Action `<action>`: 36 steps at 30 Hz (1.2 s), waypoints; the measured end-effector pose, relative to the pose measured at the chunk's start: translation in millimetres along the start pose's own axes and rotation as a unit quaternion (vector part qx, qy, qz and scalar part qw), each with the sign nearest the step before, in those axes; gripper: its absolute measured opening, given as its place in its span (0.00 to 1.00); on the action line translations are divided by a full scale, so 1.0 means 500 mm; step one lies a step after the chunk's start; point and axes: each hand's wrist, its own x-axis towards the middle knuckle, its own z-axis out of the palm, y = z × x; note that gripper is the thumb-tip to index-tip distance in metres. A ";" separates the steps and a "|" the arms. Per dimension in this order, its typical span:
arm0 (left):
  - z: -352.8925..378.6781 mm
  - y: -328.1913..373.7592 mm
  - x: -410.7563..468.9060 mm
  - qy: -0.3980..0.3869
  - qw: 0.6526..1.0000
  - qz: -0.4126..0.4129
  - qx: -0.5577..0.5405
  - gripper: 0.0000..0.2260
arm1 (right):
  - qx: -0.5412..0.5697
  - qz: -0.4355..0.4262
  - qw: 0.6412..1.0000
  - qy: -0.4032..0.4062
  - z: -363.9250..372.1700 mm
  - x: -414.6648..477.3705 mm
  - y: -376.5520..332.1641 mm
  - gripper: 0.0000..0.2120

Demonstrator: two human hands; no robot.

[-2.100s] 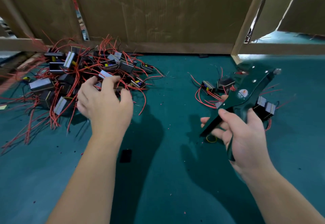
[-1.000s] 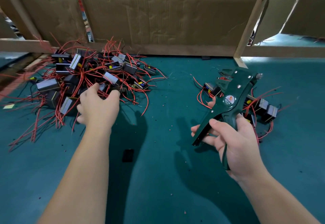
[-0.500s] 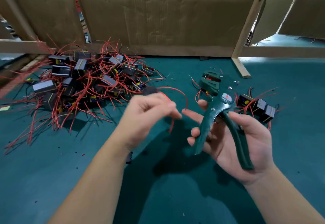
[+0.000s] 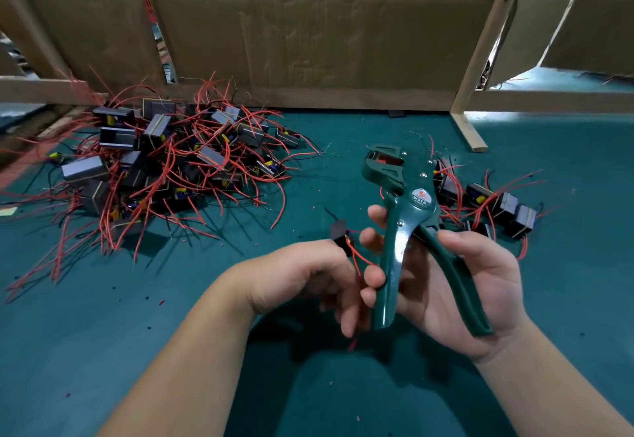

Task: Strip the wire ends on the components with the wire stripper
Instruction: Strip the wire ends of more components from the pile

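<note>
Over the counter's (image 4: 103,333) middle, the left hand (image 4: 308,275) pinches a component (image 4: 339,234), red wire trailing, beside the wire stripper (image 4: 406,227) the right hand (image 4: 470,285) grips, handles spread, apparently to receive the wire.

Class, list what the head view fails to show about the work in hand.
All head view.
1. Wire ends of the component: too small and blurred; stripped or not is unclear.
2. Grip of the left hand on it: hidden by the hand's own back.
3. The right group: partly behind the stripper.
4. The pile: wires cut by the left edge.
</note>
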 end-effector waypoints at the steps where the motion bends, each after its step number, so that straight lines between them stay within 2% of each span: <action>1: -0.003 -0.004 0.003 0.013 0.998 -0.064 0.003 0.16 | 0.001 -0.002 1.000 0.002 0.000 0.000 0.001 0.30; 3: -0.011 -0.016 0.004 0.076 0.986 -0.148 -0.007 0.18 | 0.003 -0.008 1.000 0.014 0.001 0.001 0.001 0.30; 6: -0.025 -0.017 0.001 0.220 0.957 -0.151 -0.116 0.14 | 0.012 -0.010 1.000 0.015 0.002 0.002 0.000 0.28; 9: -0.029 -0.015 0.008 0.275 0.927 -0.122 -0.222 0.19 | 0.040 0.029 0.998 -0.043 0.010 0.000 0.003 0.25; 11: -0.023 -0.009 0.011 0.260 0.924 -0.123 -0.254 0.22 | 0.025 0.061 0.996 -0.061 0.016 -0.001 0.011 0.24; 13: -0.007 -0.004 0.012 0.240 0.938 -0.116 -0.221 0.17 | -0.011 0.091 0.993 -0.080 0.018 -0.001 0.021 0.23; 15: 0.014 -0.004 0.008 0.235 0.956 -0.076 -0.157 0.24 | -0.046 0.120 0.987 -0.098 0.018 0.002 0.030 0.23; 18: 0.026 0.003 0.012 0.257 0.955 -0.072 -0.128 0.30 | -0.099 0.156 0.976 -0.112 0.012 0.006 0.044 0.24; 21: 0.017 0.003 0.005 0.213 0.960 -0.010 -0.183 0.29 | -0.115 0.163 0.971 -0.130 0.006 0.007 0.048 0.25; 24: 0.000 0.014 0.002 0.223 0.914 0.051 -0.334 0.08 | -0.095 0.133 0.975 -0.150 0.005 0.004 0.037 0.24; 26: -0.012 0.011 0.006 0.239 0.878 0.065 -0.409 0.07 | -0.056 0.096 0.981 -0.161 0.002 -0.001 0.024 0.24; 28: -0.022 0.005 0.005 0.239 0.866 0.078 -0.432 0.07 | -0.011 0.057 0.986 -0.154 -0.001 -0.006 0.010 0.23; 31: -0.027 0.004 -0.004 0.220 0.883 0.102 -0.403 0.04 | 0.035 -0.001 0.995 -0.097 -0.002 -0.006 -0.002 0.24; 34: -0.024 0.001 -0.012 0.170 0.923 0.074 -0.338 0.07 | -0.058 -0.072 0.996 0.015 -0.009 -0.006 -0.007 0.29; 36: -0.019 0.000 -0.014 0.142 0.942 0.038 -0.301 0.07 | -0.076 -0.076 0.994 0.028 -0.009 -0.004 -0.006 0.31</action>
